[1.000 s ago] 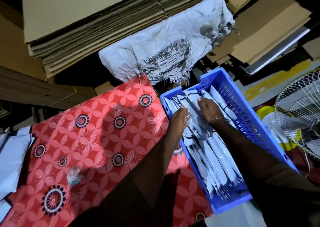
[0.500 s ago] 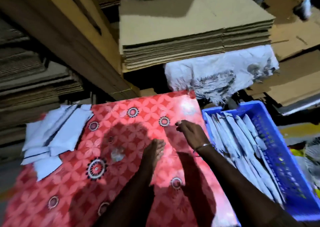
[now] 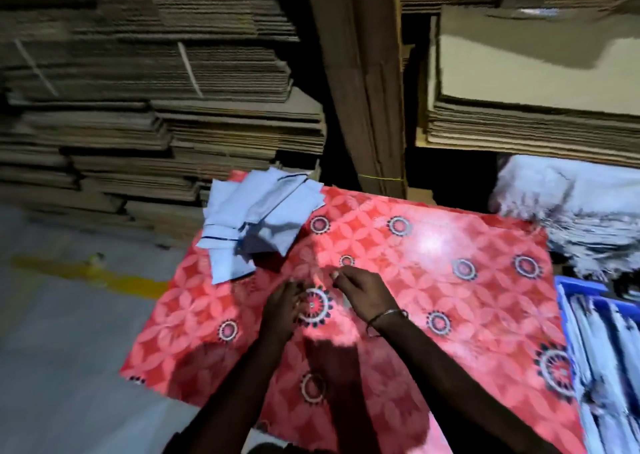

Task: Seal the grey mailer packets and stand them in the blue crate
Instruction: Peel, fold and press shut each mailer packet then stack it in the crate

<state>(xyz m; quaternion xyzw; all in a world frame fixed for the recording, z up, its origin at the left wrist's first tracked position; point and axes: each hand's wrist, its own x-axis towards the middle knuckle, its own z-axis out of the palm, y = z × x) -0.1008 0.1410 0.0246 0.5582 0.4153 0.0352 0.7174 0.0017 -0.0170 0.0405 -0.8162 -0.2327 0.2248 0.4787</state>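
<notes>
Cardboard stacks back a red patterned cloth. Both hands, left hand and right hand, hover empty, fingers loosely curled (blurred). Grey mailer packets lie beyond the left hand; blue crate sits right of the right hand.

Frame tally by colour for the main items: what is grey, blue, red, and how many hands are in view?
Grey: 2 groups of mailer packets, a loose pile and a row in the crate; single packets too blurred to count
Blue: 1 crate
Red: 1 patterned table cover
Hands: 2, left hand, right hand
Total: 6

Single head view, angled steeply down, close over red patterned tabletop
</notes>
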